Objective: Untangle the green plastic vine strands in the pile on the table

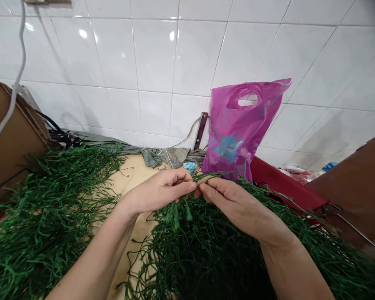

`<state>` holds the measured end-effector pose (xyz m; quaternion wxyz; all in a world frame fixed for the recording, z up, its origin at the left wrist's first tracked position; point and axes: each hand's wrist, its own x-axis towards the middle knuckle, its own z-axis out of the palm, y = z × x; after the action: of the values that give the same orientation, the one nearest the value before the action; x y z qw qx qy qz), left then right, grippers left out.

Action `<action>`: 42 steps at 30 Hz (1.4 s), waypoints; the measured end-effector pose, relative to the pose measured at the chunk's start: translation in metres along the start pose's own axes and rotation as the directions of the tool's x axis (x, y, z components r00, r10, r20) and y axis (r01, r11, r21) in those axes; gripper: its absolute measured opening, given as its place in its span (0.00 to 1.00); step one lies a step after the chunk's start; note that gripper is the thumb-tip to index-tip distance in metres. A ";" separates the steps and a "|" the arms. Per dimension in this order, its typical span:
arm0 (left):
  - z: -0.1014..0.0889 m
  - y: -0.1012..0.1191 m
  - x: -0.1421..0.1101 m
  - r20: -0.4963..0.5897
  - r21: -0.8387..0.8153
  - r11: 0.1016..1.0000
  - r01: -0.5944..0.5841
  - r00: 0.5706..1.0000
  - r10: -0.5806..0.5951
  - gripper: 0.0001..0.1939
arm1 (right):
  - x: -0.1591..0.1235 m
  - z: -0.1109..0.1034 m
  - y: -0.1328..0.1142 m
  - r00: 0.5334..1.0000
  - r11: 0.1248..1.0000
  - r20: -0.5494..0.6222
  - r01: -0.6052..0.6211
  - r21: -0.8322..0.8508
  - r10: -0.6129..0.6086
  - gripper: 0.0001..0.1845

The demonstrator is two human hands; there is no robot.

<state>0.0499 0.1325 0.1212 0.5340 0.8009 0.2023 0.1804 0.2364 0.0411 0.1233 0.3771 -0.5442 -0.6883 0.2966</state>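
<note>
Over green vines (206, 254), pinching left hand (158, 192), pinching right hand (229, 201)

This looks like a small, plain workroom, the sort set up for handwork. Glossy white tile wall (150, 54) fills the view from 10 o'clock round to 2 o'clock, with a metal bracket (200, 130) fixed low on it at about 12. Bulky heaps of green plastic stems (50, 208) cover a tan work surface (128, 179) from 8 o'clock round to 4. A cardboard box (12, 133) stands at 9 o'clock, and a white cable (17, 83) hangs in front of it. A pink plastic bag (237, 133) leans against the tiles at 1 o'clock, beside a crumpled grey cloth (162, 157).
</note>
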 end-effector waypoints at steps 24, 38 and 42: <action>0.010 -0.008 0.012 -0.249 -0.161 0.985 -0.056 0.968 0.014 0.14 | -0.002 -0.005 -0.007 0.994 0.997 -0.081 -0.075 0.011 0.076 0.14; 0.005 -0.006 0.009 -0.251 -0.096 0.990 -0.099 0.965 0.072 0.07 | -0.003 -0.011 0.002 0.989 0.996 -0.132 -0.059 0.069 0.067 0.16; 0.012 -0.004 0.009 -0.270 -0.115 0.987 -0.115 0.959 0.081 0.07 | 0.003 -0.003 0.006 0.972 0.992 -0.219 -0.068 0.104 0.089 0.16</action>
<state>0.0632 0.1291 0.1141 0.5434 0.7423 0.2197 0.3246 0.2421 0.0453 0.1202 0.4656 -0.5821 -0.6045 0.2811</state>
